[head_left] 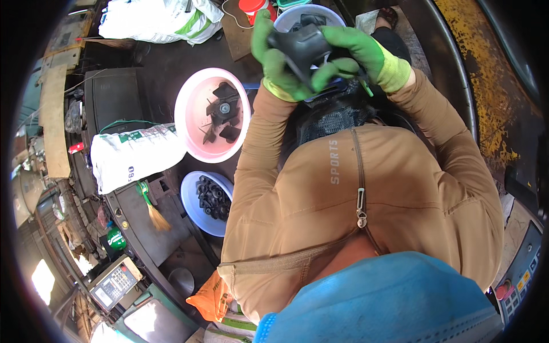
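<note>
Both my hands wear green gloves with yellow cuffs and are raised above my lap. My left hand (278, 64) is closed around a curved, hollow black plastic part (304, 48), thumb up along its left side. At its right side is my right hand (360, 52), fingers curled in and touching the part. From below that hand sticks a thin dark tool with a green end (366, 87); its working end is hidden. Right behind the part stands a pale blue basin (337, 18) with black pieces in it. Dark mesh material (334, 123) lies over my lap.
To my left are a pink basin (184, 128) with black finned parts and a blue basin (193, 212) of small black pieces. White sacks (137, 157), a small brush (155, 214) and a red container (251, 7) stand around. A yellow, worn metal surface (486, 80) rises at right.
</note>
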Available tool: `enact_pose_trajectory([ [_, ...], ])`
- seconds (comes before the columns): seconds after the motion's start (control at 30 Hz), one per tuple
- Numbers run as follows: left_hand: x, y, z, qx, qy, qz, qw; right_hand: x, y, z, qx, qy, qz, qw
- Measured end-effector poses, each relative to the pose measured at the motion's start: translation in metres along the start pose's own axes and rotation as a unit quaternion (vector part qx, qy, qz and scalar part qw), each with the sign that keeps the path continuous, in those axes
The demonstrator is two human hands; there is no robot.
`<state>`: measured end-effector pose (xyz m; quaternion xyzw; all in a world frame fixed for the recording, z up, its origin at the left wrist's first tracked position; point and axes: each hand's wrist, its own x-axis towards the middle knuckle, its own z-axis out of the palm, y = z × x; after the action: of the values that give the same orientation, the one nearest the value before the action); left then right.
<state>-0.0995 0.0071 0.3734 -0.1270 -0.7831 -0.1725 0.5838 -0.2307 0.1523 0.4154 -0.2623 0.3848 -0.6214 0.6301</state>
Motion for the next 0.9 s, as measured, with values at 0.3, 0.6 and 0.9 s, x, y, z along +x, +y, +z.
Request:
enact_pose_trajectory([
  [0.3,-0.009,0.025,0.004,-0.563,0.15,-0.626,0.519,0.025,-0.023,-0.023,-0.542,0.019,-0.243,0.804],
  [0.6,-0.013,0.002,-0.005,-0.614,0.227,-0.577,0.489,0.012,-0.022,-0.046,-0.649,0.062,-0.195,0.733],
  [0.9,-0.001,0.017,-0.006,-0.628,0.231,-0.58,0.465,0.018,-0.006,-0.039,-0.634,0.0,-0.354,0.688],
])
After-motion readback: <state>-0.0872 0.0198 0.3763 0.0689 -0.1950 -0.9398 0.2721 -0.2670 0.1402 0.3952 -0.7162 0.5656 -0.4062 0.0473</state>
